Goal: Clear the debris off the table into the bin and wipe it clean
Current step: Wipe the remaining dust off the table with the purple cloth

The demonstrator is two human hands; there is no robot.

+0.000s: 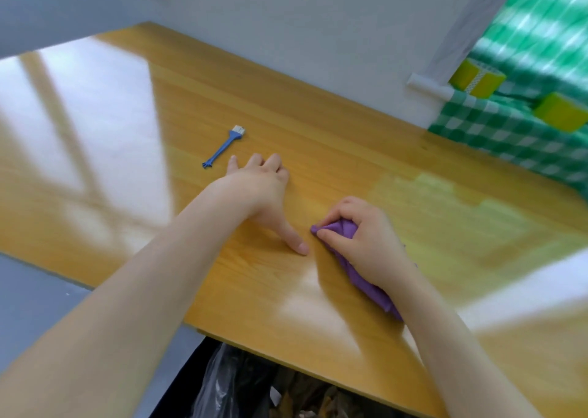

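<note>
Directly below the near table edge stands the bin [241,382], bag-lined and holding brownish scraps. Left hand [261,188] lies flat with fingers straight on the table [350,143]. Right hand [362,239] grips a bunched purple cloth [345,228] against the wood. Wipe in overlapping strokes with even pressure. Lift the brush [224,150] to clean beneath it.

Both arms are bare as far up as I can see. The left forearm [127,290] is long and slim, skin smooth, and the right forearm [461,347] looks much the same. The left hand [261,185] and right hand [366,242] are bare as well, wrists [222,196] plain, fingers [275,163] slender, nails [301,247] cut short and rounded (the blur makes finer detail hard to tell)
</note>
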